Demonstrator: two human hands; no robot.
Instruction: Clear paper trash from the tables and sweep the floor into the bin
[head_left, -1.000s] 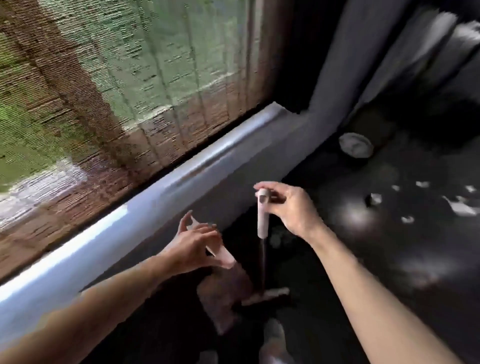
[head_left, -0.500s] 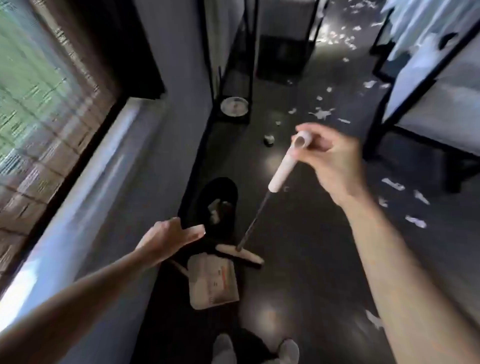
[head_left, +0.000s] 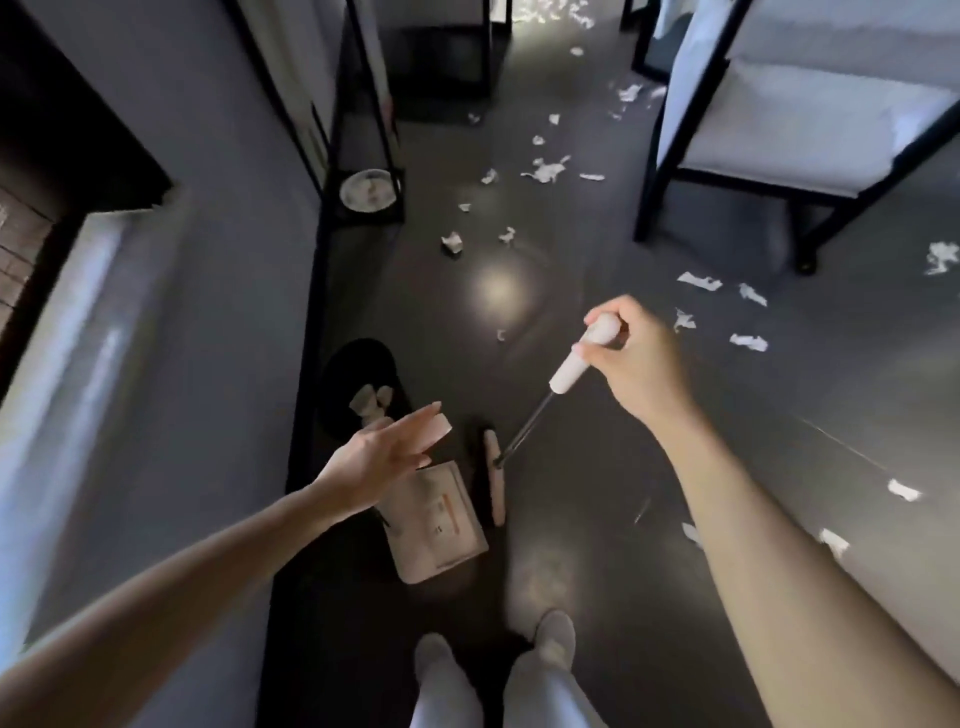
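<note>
My right hand (head_left: 631, 358) grips the white top of a broom handle (head_left: 574, 364); its thin dark shaft runs down to the pale broom head (head_left: 493, 475) on the dark floor. A pale dustpan (head_left: 441, 525) lies flat just left of the broom head. My left hand (head_left: 379, 457) hovers open above the dustpan's far end, holding nothing. A black round bin (head_left: 358, 384) with crumpled paper inside stands by the wall beyond the dustpan. Torn paper scraps (head_left: 543, 169) lie scattered over the floor ahead and to the right.
A black-framed shelf (head_left: 363, 171) with a round plate (head_left: 368, 189) on its bottom level stands against the left wall. A black-legged table or bench (head_left: 654, 171) with white padding is at the right. My feet (head_left: 493, 654) are at the bottom.
The view swung from the window to the floor. My left hand let go of the dustpan handle and opened above it. The broom head shifted right of the dustpan.
</note>
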